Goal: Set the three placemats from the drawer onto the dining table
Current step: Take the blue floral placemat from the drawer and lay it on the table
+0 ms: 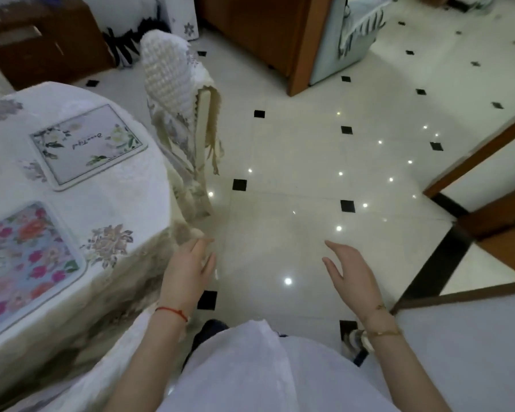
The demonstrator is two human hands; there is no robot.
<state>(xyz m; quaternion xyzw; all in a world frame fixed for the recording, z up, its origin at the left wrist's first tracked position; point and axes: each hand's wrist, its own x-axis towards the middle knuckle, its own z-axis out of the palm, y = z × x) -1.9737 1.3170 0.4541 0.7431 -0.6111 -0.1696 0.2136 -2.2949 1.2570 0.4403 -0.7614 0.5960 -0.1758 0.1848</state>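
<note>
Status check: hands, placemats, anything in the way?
Left hand and right hand open, empty, over the floor. Two placemats on the table: pale one, floral one. Third not in view. Chair beside table.

pale floral placemat point(88, 145) on dining table point(131, 185), upside-down cursive script, too blurred to read

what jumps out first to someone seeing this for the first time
Two placemats on the dining table at left: a bright flowered placemat nearest the camera, and a pale placemat with lettering beyond it. In the foreground the left hand and right hand are both empty, over the glossy tiled floor.
</note>
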